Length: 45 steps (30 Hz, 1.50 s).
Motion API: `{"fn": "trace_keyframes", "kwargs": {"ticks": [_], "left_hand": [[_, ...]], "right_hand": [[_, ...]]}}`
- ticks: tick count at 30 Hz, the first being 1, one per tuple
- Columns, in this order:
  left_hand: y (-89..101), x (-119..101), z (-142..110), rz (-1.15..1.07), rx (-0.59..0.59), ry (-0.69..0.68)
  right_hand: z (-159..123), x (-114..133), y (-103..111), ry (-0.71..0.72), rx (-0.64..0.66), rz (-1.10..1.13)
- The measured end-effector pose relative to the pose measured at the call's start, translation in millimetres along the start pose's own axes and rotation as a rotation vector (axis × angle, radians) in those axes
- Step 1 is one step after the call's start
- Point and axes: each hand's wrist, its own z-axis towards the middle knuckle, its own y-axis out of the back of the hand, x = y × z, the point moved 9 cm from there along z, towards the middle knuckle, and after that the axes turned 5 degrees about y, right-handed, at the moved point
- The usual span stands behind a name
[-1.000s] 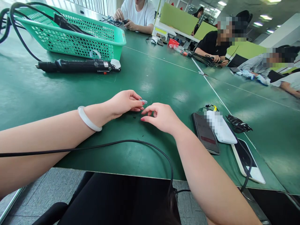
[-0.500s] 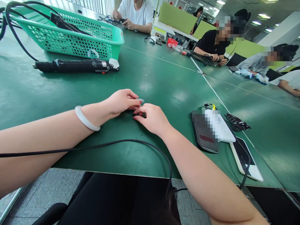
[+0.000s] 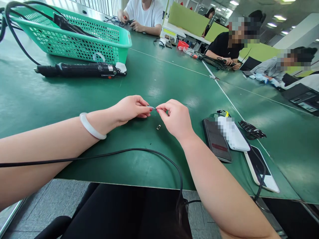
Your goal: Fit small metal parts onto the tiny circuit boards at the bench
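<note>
My left hand (image 3: 133, 109), above a white bangle on the wrist, pinches a small clear, shiny piece (image 3: 151, 107) between thumb and fingers. From the other side, the fingertips of my right hand (image 3: 175, 118) are pressed together at the right end of that piece; whether they grip it or some tiny part at its end I cannot tell. Just below the fingers, a small metallic rectangular frame (image 3: 159, 127) lies on the green tabletop (image 3: 124, 139). A tiny dark speck (image 3: 150, 144) rests nearer the front edge.
A green perforated basket (image 3: 82, 43) holding cables stands at the far left, a black electric screwdriver (image 3: 79, 70) in front of it. A black cable (image 3: 112, 153) crosses before my forearms. Phones (image 3: 216, 139) lie on the right. Other people sit across the table.
My right hand has moved up and to the right, to the end of the clear piece. The small metallic frame now shows on the table. My left hand has hardly moved.
</note>
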Motion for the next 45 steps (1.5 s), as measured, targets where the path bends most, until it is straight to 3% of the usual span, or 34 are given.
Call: {"fn": "trace_keyframes", "kwargs": {"ticks": [10,15,21,23,27,30,37,45], "left_hand": [[-4.6,-1.1,1.2,0.016,0.070,-0.046],[-8.8,-0.9,0.3,-0.047,0.127,-0.031],[-12.1,-1.2,-0.8,-0.114,0.167,-0.015],[-9.2,0.3,0.4,-0.125,0.142,-0.004],[-5.3,3.7,2.7,-0.116,0.105,0.018],[-4.4,4.5,3.3,-0.116,0.095,0.021],[-4.2,4.7,3.3,-0.111,0.095,0.017],[-4.9,4.6,3.1,-0.104,0.091,0.023]], "right_hand": [[-2.3,8.5,-6.9,0.065,0.039,-0.171],[-1.4,3.5,-3.9,0.037,-0.014,-0.017],[-0.5,-18.4,-0.1,-0.098,-0.010,0.113],[-1.7,-27.5,-3.4,-0.160,0.079,0.135],[-12.9,-38.5,-25.8,-0.261,0.422,0.175],[-17.4,-37.9,-34.5,-0.254,0.511,0.187],[-10.5,-34.1,-27.8,-0.206,0.355,0.087],[-11.8,-23.2,-31.6,-0.161,0.374,0.105]]}}
